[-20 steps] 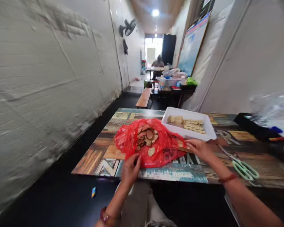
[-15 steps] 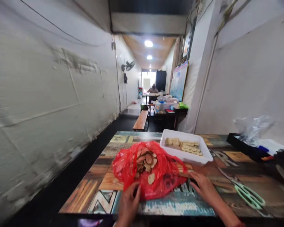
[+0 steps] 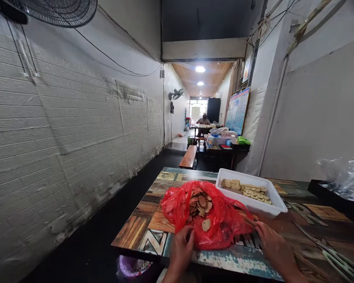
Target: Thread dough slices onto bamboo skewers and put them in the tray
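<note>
A red plastic bag point(image 3: 224, 232) lies spread open on the table, with a heap of flat, round brownish slices point(image 3: 201, 203) inside. One paler slice point(image 3: 206, 225) rests apart on the plastic near the front. My left hand point(image 3: 181, 245) is closed at the bag's front left edge, fingers curled on the plastic. At the bag's right side, my right hand point(image 3: 273, 245) pinches a thin brown piece point(image 3: 249, 222); its exact kind is unclear. Behind the bag, a white plastic tray point(image 3: 279, 207) holds rows of pale slices point(image 3: 255, 192).
Green-handled scissors point(image 3: 338, 257) lie on the patterned table point(image 3: 138, 220) at right. A black tray point(image 3: 327, 196) with clear plastic stands beyond them. Below the left edge is a purple-lined bin point(image 3: 129, 269). A bench point(image 3: 188, 156) and a seated person point(image 3: 204, 119) are farther back.
The view has swung left and up, so the table and its things appear farther right. Both hands stay at the same parts of the bag.
</note>
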A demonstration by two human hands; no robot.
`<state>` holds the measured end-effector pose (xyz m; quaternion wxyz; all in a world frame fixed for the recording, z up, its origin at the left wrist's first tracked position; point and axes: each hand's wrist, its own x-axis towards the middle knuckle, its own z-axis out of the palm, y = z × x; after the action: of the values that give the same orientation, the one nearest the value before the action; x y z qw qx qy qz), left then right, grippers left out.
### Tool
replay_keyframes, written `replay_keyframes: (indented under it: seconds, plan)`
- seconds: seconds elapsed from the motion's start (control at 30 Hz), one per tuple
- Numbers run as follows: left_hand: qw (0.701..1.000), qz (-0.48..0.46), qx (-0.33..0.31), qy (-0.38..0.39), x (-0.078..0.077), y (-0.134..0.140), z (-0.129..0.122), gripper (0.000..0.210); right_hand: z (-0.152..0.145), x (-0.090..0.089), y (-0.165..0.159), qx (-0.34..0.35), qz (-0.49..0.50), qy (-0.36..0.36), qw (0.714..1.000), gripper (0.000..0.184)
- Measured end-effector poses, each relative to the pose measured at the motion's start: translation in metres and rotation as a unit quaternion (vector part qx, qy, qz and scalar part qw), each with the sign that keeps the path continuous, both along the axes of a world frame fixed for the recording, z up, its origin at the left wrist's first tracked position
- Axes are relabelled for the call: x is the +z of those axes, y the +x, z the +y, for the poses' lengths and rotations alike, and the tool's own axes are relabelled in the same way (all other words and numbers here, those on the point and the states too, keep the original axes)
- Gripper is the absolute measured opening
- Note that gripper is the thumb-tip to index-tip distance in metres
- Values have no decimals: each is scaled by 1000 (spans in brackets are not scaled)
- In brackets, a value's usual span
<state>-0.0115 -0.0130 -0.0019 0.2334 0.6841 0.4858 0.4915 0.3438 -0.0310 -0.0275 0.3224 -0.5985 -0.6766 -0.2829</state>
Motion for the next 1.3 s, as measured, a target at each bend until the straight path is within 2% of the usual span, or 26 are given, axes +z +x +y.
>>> replay_keyframes:
  seconds: [0.13,0.23,0.37,0.47,0.57,0.63,0.73,0.83,0.93,1.1,1.2,1.3]
  plan:
    - [1000,-10,12,4,1,1,2,25,-9,12,-9,-17,-42,-6,999,38]
    - [1000,-21,8,-17,0,2,7,26,-15,21,-16,-24,-47,-39,998,34]
    - [998,-44,20,-47,-4,5,12,27,-18,18,-24,-19,-60,-101,993,32]
    - [997,-57,52,-18,0,13,5,23,-21,16,-30,-7,-55,-121,991,35]
    - [998,-3,27,56,15,28,-9,20,-24,19,-37,8,-42,-108,993,39]
    - [993,73,-3,98,28,43,-15,18,-24,22,-43,27,-39,-84,995,43]
    - [979,168,-11,117,38,66,-16,12,-21,22,-53,66,-50,-40,996,49]
    - [972,194,-27,128,33,86,-6,3,-14,17,-60,108,-40,-32,993,45]
    - [967,188,-60,163,19,97,4,15,-10,12,-64,125,-39,-50,990,41]
    - [963,169,-65,202,3,96,6,17,-9,12,-64,147,-51,-79,985,39]
    - [952,203,-61,221,0,95,2,16,-11,16,-63,156,-68,-91,981,39]
    - [932,265,-85,232,0,95,-2,12,-15,20,-67,142,-71,-119,980,38]
